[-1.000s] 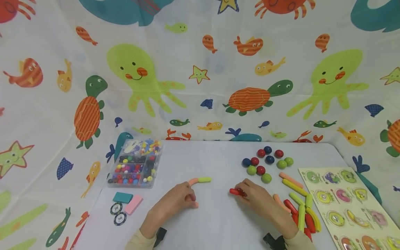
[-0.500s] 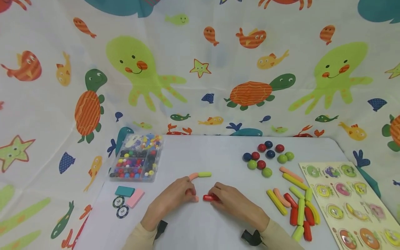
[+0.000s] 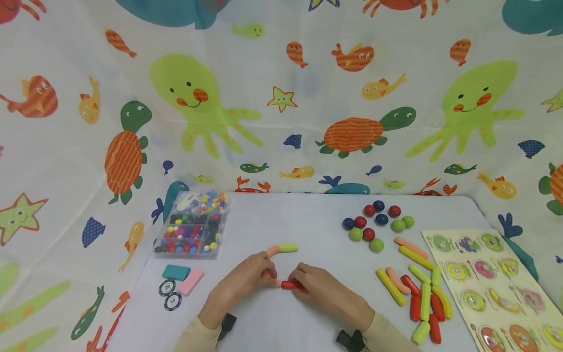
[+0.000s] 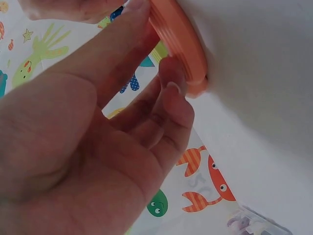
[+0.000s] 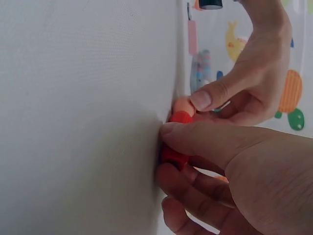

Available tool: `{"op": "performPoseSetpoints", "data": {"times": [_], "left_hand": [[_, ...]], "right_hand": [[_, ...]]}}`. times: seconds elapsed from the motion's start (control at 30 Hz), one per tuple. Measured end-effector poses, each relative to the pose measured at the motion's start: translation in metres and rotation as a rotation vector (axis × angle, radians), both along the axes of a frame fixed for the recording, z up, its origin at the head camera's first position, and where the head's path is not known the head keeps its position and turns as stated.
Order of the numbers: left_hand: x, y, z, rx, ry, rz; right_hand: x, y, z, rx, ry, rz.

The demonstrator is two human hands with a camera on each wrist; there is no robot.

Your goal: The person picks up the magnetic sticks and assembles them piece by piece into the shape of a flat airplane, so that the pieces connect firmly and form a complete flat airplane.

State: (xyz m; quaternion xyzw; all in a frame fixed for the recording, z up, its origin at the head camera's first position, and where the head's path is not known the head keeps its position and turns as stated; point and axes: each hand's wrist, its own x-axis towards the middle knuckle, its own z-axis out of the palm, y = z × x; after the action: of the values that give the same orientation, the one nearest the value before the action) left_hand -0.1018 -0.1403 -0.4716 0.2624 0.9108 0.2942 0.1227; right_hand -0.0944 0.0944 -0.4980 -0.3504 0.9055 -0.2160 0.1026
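Observation:
Near the middle of the white table my left hand [image 3: 251, 275] pinches a peach-orange ribbed toy piece [image 4: 183, 41] between thumb and fingers, close to the tabletop. My right hand [image 3: 317, 286] grips a short red toy piece [image 3: 288, 284], thumb on one side and fingers on the other. In the right wrist view the red piece's end meets the peach-orange piece's rounded end [image 5: 184, 105], the two in line. Just beyond my left hand, another peach-orange piece [image 3: 273, 251] lies end to end with a lime green piece [image 3: 288, 248]; my left fingers partly hide it.
Red, yellow, green and peach pieces [image 3: 424, 300] lie in a loose group at right, beside a fruit-picture board [image 3: 459, 254]. Several colored balls [image 3: 368, 234] sit behind them. At left are a compartment box of beads [image 3: 191, 227], two chips [image 3: 173, 301], a teal block [image 3: 176, 272] and a pink block [image 3: 191, 281].
My right hand has carried the red piece leftward until its end meets the peach-orange piece in my left hand. The left hand has stayed nearly in place.

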Motion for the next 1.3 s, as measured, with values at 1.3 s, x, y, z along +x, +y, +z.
{"op": "performPoseSetpoints", "data": {"times": [1.3], "left_hand": [[-0.008,-0.003,-0.011,-0.035,-0.076,0.318]], "right_hand": [[-0.024,0.073,0.018,-0.092,0.014,-0.396]]}}
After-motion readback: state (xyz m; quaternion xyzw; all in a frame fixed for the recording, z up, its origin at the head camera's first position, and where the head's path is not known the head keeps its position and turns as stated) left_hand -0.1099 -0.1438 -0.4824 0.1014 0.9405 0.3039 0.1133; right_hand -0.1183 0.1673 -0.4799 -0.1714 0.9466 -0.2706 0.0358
